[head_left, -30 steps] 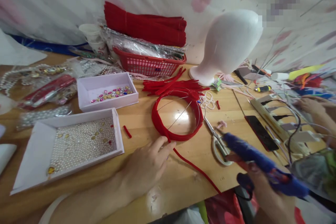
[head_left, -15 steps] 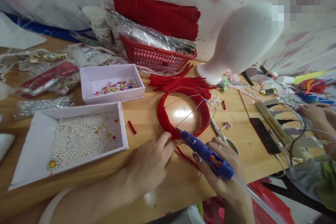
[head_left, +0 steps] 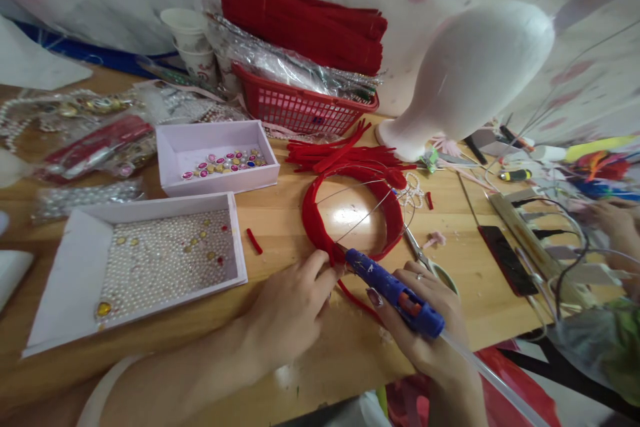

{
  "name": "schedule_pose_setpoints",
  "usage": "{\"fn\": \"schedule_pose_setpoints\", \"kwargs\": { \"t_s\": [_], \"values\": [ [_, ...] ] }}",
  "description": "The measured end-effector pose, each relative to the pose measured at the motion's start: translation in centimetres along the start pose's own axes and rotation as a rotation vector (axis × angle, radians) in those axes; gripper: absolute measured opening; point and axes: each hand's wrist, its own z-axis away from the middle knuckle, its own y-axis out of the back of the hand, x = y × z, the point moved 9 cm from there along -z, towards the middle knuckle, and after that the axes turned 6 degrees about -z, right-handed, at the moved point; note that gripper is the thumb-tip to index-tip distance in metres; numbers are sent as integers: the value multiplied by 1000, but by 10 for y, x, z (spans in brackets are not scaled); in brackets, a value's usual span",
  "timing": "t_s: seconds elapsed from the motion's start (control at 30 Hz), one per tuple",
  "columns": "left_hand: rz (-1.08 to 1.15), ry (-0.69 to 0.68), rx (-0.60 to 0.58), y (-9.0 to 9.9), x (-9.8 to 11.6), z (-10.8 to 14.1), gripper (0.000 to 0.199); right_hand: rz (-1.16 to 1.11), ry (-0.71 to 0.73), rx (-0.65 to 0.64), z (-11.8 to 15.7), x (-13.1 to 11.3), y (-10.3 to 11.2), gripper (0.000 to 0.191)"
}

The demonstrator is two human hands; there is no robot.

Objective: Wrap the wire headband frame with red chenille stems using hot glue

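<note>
A round red fuzzy headband (head_left: 316,227) with thin wires crossing its middle lies on the wooden table. My left hand (head_left: 293,300) pinches the near left edge of its band, where a red pipe cleaner (head_left: 357,300) trails off toward me. In my right hand (head_left: 425,320) is a blue hot glue gun (head_left: 387,283), fingers wrapped round it, a clear glue stick (head_left: 493,380) coming out of its back end. The gun's nozzle touches or nearly touches the band just beside my left fingertips. Scissors (head_left: 443,275) lie partly behind my right hand.
On the left stand a white box of pearls (head_left: 240,267) and a smaller box of gems (head_left: 170,180). Behind are a red basket (head_left: 305,110), red pipe cleaners (head_left: 350,153) and a white foam head (head_left: 480,73). A phone (head_left: 507,260), power strip (head_left: 525,240) and another person's hand (head_left: 617,223) are right.
The view has shifted slightly, so everything sits a little to the right. Both hands, the glue gun and the headband keep nearly the same places relative to each other.
</note>
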Motion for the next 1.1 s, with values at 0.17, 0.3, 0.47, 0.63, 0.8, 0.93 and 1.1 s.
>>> {"fn": "schedule_pose_setpoints", "kwargs": {
  "t_s": [0.17,0.3,0.47,0.63,0.8,0.93,1.1],
  "values": [
    [2,-5,2,1,0,0,42,-10,14,35,-1,-3,4,23],
    [-3,6,-18,1,-1,0,41,-7,28,29,-1,-5,4,22],
    [1,6,-24,1,-1,0,45,1,41,31,0,-6,5,20],
    [3,8,-24,1,0,0,45,10,65,32,1,-8,5,17],
    [20,19,-48,1,0,0,47,34,119,76,4,-12,9,15],
    [12,26,-63,1,-1,0,39,65,143,103,7,-11,10,14],
    [26,24,-57,3,-1,1,40,57,151,132,5,-13,13,13]
  ]
}}
